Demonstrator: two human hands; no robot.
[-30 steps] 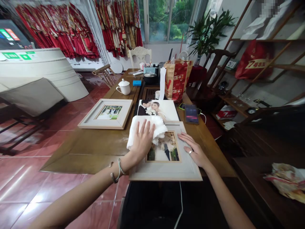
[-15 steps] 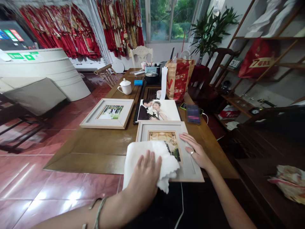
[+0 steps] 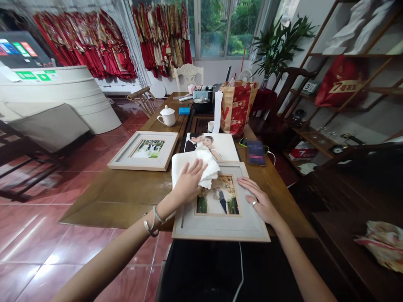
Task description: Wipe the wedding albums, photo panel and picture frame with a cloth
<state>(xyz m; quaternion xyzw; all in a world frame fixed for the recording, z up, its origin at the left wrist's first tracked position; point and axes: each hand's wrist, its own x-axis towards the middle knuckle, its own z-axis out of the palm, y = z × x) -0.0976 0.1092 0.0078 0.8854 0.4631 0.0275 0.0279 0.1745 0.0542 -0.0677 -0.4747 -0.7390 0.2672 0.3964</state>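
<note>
My left hand [image 3: 189,179] lies with fingers stretched out on a folded white cloth [image 3: 182,161], pressing it on the upper left of a picture frame [image 3: 217,228]. The cloth hides the frame's upper left corner and overlaps the large photo print behind it. My right hand [image 3: 260,203], a ring on one finger, rests with fingers extended on the frame's right side. The frame has a pale wood border, a light mat and a small photo [image 3: 220,199] in the middle. Its near edge reaches slightly past the table's front edge.
A second frame [image 3: 143,164] lies to the left on the wooden table [image 3: 110,197]. Behind are a couple's photo print [image 3: 228,147], a lidded white mug [image 3: 166,116], a blue box [image 3: 184,110] and a red paper bag [image 3: 237,109]. A phone [image 3: 255,152] lies at right.
My left hand has slid the white cloth forward, from the frame's near left part to its far left corner, uncovering more of the small photo. My right hand stays in place.
</note>
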